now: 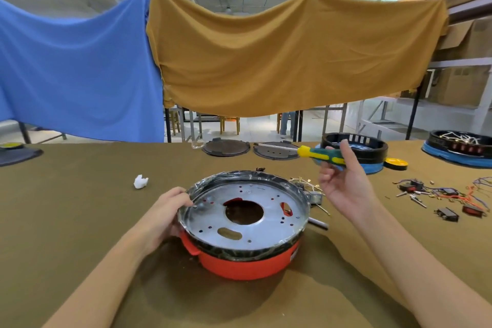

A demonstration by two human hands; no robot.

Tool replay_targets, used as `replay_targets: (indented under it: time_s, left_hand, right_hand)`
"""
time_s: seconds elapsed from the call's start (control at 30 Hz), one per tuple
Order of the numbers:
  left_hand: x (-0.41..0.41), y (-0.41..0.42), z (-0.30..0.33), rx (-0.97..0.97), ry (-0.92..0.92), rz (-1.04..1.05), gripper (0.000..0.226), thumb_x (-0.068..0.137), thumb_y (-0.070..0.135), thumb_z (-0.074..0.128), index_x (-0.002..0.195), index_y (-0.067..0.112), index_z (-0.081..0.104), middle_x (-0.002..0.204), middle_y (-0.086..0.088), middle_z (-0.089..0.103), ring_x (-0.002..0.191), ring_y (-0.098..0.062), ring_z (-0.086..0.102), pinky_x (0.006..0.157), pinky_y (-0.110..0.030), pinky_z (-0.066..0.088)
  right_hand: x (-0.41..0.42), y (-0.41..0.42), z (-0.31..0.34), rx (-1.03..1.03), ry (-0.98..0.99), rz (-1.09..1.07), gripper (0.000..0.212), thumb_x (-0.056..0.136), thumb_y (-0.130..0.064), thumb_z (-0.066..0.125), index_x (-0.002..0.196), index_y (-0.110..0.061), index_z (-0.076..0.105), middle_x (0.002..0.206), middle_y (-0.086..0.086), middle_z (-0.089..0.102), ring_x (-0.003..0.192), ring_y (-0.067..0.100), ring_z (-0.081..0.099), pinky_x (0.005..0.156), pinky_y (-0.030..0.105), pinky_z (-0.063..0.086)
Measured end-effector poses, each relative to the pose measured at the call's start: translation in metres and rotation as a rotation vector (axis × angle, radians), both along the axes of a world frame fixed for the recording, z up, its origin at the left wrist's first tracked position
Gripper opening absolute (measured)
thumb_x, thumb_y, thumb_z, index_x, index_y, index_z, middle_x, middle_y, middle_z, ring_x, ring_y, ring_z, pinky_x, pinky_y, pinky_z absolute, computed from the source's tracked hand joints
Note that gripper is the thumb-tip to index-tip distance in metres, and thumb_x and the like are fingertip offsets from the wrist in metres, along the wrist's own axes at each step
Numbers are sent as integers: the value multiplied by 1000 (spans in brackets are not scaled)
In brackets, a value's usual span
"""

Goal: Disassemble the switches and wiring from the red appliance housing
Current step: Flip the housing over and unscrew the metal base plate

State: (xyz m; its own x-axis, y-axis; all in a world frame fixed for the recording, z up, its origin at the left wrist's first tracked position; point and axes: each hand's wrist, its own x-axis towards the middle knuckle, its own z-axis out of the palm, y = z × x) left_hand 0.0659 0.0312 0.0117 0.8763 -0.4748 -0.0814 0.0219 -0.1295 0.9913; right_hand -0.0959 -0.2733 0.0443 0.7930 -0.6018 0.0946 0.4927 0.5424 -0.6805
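The red housing [247, 263] sits low in the middle of the frame on the counter [80, 221], its silver plate [245, 224] facing up. The left hand [165, 218] curls its grip round the housing's left rim. The right hand [343, 184], raised at right of centre, closes its grip on a green and yellow screwdriver [319, 155]. Loose switches and wires [436, 197] lie at far right

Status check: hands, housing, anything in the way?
Left hand grips red housing by its rim. Right hand holds screwdriver raised, clear of it. Metal plate covers the top; loose switches lie right.
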Motion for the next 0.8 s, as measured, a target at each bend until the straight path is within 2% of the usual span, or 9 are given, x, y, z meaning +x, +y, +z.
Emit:
replay_targets:
  time_s: [0.07,0.13,0.27,0.33,0.4,0.47,0.6,0.73,0.8]
  left_hand:
    - [0,-2,1,-54,4,15,10,84,1,51,86,11,51,71,-11,43,60,-21,41,50,-29,33]
    - [1,-2,2,-84,-15,36,11,82,0,51,81,11,50,71,-10,38,59,-20,37,52,-30,29]
    - [1,1,4,-82,-53,35,7,84,3,52,85,10,54,80,-10,43,66,-27,36,54,-33,28]
    - [0,-1,4,-84,-69,34,6,88,6,56,82,7,57,80,-12,49,74,-27,43,60,-33,32]
    - [4,-5,5,-83,-67,9,17,92,10,59,81,-2,63,81,-17,61,77,-28,55,68,-35,41]
    - [10,-10,13,-32,-46,-77,28,96,19,59,97,-8,68,96,-18,71,87,-32,67,83,-38,49]
    - [24,-19,36,64,-36,-179,32,96,34,61,111,9,74,108,-15,74,102,-31,71,99,-46,52]
    - [25,-18,33,173,-96,-215,26,93,29,59,112,20,74,117,-15,71,107,-30,66,105,-51,47]
    - [23,-14,21,176,-86,-228,27,89,14,57,107,21,76,110,-10,74,102,-26,71,96,-45,53]
  right_hand:
    - [6,7,16,-50,15,-21,49,73,-51,79,102,-12,71,71,-1,53,57,6,45,52,18,47]
    - [13,16,29,-200,66,-66,42,77,-52,75,92,-13,68,64,-2,51,52,8,44,49,21,48]
    - [26,29,39,-435,137,-150,35,92,-47,65,96,-13,61,61,-1,58,52,11,51,51,27,52]
    - [31,33,42,-534,165,-178,37,94,-46,62,101,-10,61,63,0,60,53,12,55,52,28,53]
    - [36,39,43,-646,192,-186,42,95,-47,61,105,-6,60,65,3,59,52,14,55,51,28,53]
    - [42,45,43,-785,198,-215,46,96,-47,59,104,-1,59,63,3,57,50,15,54,48,27,52]
    - [55,54,49,-918,156,-278,40,98,-41,58,99,-1,57,58,-2,53,45,11,51,41,24,47]
    - [71,59,50,-993,109,-328,39,99,-38,56,98,1,53,55,-7,47,43,10,46,38,22,44]
    - [79,61,51,-1043,67,-365,34,100,-37,56,94,-4,52,55,-10,47,42,9,45,38,22,41]
